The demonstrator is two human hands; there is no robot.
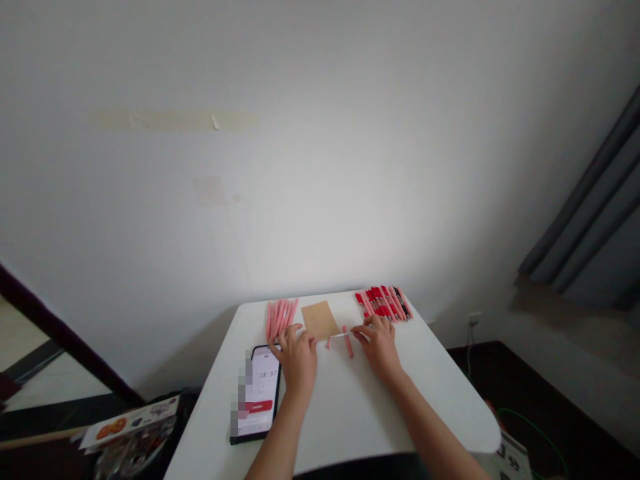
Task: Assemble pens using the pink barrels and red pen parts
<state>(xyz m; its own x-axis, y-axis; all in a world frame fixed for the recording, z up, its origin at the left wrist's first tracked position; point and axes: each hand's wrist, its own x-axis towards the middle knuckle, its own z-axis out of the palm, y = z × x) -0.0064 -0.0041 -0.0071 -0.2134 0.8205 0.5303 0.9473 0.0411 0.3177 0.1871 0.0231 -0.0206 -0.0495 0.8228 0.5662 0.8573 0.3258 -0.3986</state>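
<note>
My left hand (299, 353) and my right hand (380, 343) are over the middle of the white table, fingertips pinched. Between them runs a thin whitish stick (341, 335), one end at each hand; it looks like a pen refill, but it is too small to be sure. Just under it lie a pink tube (349, 345) and a short pink piece (329, 343). A brown square of paper (319, 319) lies beyond the stick. Close to my left hand is a bunch of pink tubes (281, 317). Beyond my right hand rests a row of red, pink and black pens (384, 303).
A phone (263, 387) showing a timer lies by my left forearm. The white table (360, 427) backs onto a grey-white wall (350, 167). At lower left on the floor stands a dark bin or bag (145, 447) with a box on top. A grey curtain (590, 227) hangs at right.
</note>
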